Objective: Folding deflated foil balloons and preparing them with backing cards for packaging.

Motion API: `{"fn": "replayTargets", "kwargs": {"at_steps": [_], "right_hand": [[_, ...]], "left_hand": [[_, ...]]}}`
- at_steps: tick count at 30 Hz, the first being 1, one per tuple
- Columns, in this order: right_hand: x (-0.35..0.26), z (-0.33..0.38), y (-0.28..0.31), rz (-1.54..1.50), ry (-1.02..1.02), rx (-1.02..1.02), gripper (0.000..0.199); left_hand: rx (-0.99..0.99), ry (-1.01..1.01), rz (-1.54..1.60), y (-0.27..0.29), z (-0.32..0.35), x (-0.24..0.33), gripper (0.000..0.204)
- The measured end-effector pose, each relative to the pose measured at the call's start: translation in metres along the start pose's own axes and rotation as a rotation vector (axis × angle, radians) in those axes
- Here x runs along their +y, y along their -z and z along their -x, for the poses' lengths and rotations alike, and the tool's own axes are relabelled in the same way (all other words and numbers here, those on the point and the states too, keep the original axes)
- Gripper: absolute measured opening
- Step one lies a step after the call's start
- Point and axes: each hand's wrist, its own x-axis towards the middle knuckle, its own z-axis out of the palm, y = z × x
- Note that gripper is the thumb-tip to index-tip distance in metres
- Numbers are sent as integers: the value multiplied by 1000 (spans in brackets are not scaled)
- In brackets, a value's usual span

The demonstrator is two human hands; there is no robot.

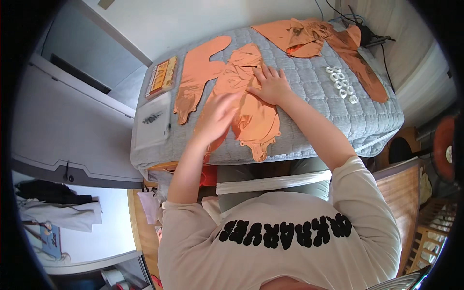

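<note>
"Firstly, where is the worked piece?"

"Centre of the grey mattress [314, 79] — the middle orange sheet [258, 113], limp and wrinkled, under both hands."

"State of the fingers?"

"Right hand [271, 87]: spread apart, resting on the sheet's upper right part. Left hand [220, 113]: over its left side, blurred; whether the fingers grip, I cannot tell."

"Obstructions?"

"The left orange sheet [199, 70] lies flat alongside, one lobe reaching the middle one's edge. The left hand and forearm hide part of the worked piece."

"Surroundings?"

"Left side: a patterned box [162, 77], with a translucent bag [153, 123] nearer the person. Far right: crumpled orange material [309, 38] — a long strip runs down from it, just beside a cluster of white rings [340, 76]. Black cables hang near that corner."
</note>
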Motion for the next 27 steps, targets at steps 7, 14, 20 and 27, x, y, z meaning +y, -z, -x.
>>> {"fn": "replayTargets", "kwargs": {"at_steps": [7, 14, 20, 27], "right_hand": [[-2, -2, -3, 28, 11, 13, 91], [-5, 0, -1, 49, 5, 29, 89], [-3, -1, -3, 42, 1, 19, 89], [-1, -3, -5, 32, 11, 22, 82]], "left_hand": [[-193, -50, -332, 28, 58, 7, 56], [-14, -180, -473, 6, 48, 3, 36], [90, -264, -538, -4, 36, 4, 23], [123, -260, -338, -21, 8, 15, 25]]}}
